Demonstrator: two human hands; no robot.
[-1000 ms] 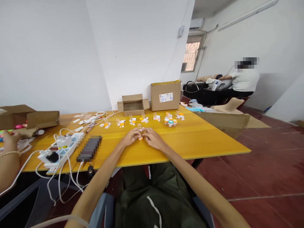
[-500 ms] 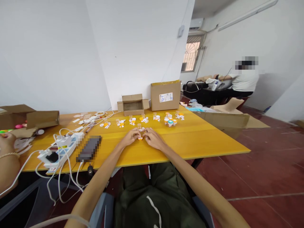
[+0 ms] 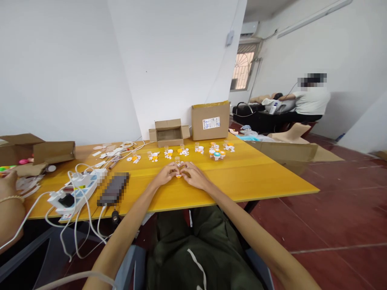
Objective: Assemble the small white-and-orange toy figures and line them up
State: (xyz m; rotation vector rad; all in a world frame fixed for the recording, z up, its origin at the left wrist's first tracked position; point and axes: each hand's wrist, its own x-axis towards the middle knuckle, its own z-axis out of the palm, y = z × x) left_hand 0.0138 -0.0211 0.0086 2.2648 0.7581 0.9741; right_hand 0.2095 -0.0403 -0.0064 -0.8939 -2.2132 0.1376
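Note:
My left hand point(image 3: 166, 174) and my right hand point(image 3: 194, 175) meet over the yellow table point(image 3: 242, 177), fingertips pinched together on a small orange and white toy piece point(image 3: 179, 175). A tiny clear cup point(image 3: 177, 160) stands just beyond the fingers. Further back runs a row of small orange and white toy figures point(image 3: 168, 153) with clear cups, ending in a cluster of small capped pots point(image 3: 217, 154).
Two cardboard boxes point(image 3: 210, 120) stand at the table's far edge against the wall. A power strip point(image 3: 79, 191) with white cables and a dark phone point(image 3: 114, 188) lie at left. Another person's arm point(image 3: 10, 201) rests at far left; someone sits at back right.
My hands stay closed on the small piece. The other person's hand at far left has drawn back toward the table edge.

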